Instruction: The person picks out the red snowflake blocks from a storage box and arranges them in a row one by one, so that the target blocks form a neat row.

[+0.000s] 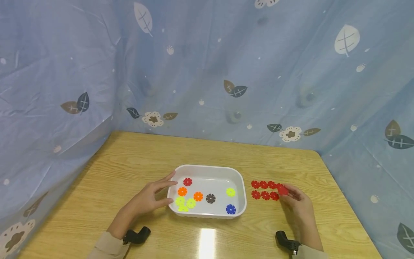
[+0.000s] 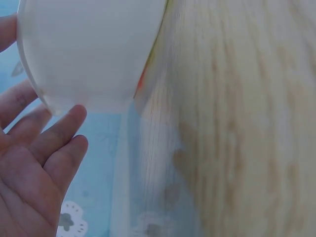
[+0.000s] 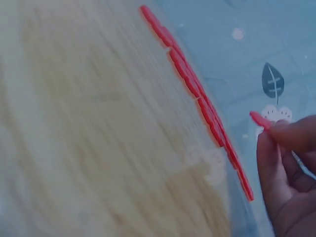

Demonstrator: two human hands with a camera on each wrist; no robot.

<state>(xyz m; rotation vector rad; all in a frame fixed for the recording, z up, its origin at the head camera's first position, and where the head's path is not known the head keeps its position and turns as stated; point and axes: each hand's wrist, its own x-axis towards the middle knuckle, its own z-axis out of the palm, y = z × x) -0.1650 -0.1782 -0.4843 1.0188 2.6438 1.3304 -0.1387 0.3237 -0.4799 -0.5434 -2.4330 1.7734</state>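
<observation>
Between thumb and fingertips my right hand (image 1: 299, 205) pinches a red notched disc (image 1: 283, 190), raised just above the right end of two rows of red discs (image 1: 263, 185) on the table. The right wrist view shows this held disc (image 3: 259, 120) edge-on, apart from the row lying flat. At the left side of a white plastic tray (image 1: 207, 215), my left hand (image 1: 147, 198) rests with spread, relaxed fingers touching its rim. In the left wrist view, the fingers lie against the tray's outer wall (image 2: 89, 54).
Inside the tray lie loose notched discs: a red one (image 1: 187, 182), two orange ones (image 1: 198, 196), several yellow ones (image 1: 191, 203), a dark brown one (image 1: 210, 198) and a blue one (image 1: 231, 209). A patterned blue curtain (image 1: 200, 72) borders the wooden table (image 1: 145, 151).
</observation>
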